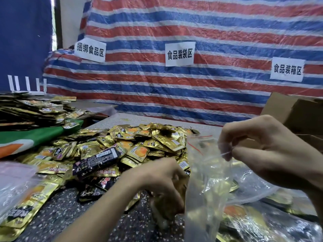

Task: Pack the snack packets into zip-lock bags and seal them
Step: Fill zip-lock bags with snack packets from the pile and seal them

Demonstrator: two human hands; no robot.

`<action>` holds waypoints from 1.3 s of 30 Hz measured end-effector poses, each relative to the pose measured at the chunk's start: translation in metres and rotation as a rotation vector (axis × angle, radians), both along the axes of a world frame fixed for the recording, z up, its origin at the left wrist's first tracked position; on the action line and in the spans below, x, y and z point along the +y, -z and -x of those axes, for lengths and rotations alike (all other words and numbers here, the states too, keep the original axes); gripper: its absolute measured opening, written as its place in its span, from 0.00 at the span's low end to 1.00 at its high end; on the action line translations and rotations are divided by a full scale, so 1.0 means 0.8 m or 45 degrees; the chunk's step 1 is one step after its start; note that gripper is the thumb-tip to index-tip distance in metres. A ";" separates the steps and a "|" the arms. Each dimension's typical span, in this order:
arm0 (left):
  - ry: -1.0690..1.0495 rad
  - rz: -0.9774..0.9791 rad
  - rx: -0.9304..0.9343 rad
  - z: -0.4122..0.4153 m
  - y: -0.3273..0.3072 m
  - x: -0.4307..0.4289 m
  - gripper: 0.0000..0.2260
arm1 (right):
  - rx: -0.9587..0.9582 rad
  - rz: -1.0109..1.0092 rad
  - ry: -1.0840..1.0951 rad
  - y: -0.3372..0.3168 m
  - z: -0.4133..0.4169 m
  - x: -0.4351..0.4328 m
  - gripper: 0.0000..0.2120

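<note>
A big heap of gold snack packets [139,145], with a few black ones mixed in, lies on the speckled table [70,212]. My right hand [262,149] pinches the top edge of a clear zip-lock bag [208,180] and holds it up so that it hangs beside the heap. My left hand [162,182] is low at the near edge of the heap, just left of the bag. It is blurred, its fingers curled round what look like gold packets. Gold shows faintly through the bag's lower part.
A filled clear bag [19,193] lies at the near left, and more plastic bags with packets [262,222] at the near right. Cardboard boxes [297,110] stand at the far right. Another packet pile [31,110] sits on a green cloth [35,135] at the left. A striped tarp [192,84] backs the table.
</note>
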State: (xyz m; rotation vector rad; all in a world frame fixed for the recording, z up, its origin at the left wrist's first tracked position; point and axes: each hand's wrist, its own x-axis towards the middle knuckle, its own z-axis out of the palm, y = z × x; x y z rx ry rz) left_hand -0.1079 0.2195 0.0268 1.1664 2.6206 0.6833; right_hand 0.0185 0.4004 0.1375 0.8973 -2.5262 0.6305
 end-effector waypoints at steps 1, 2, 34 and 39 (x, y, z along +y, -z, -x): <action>-0.063 -0.185 -0.034 0.003 -0.012 -0.010 0.11 | -0.010 -0.004 0.015 0.000 0.001 0.000 0.08; -0.137 -0.352 -0.049 0.004 -0.024 -0.022 0.10 | -0.004 -0.009 0.024 0.003 0.003 0.000 0.08; 0.109 -0.738 0.270 -0.068 -0.109 -0.061 0.17 | 0.416 0.147 0.201 0.015 0.016 -0.007 0.04; -0.475 -0.398 0.185 -0.029 -0.081 -0.051 0.19 | 0.329 0.163 0.151 0.007 0.010 0.004 0.06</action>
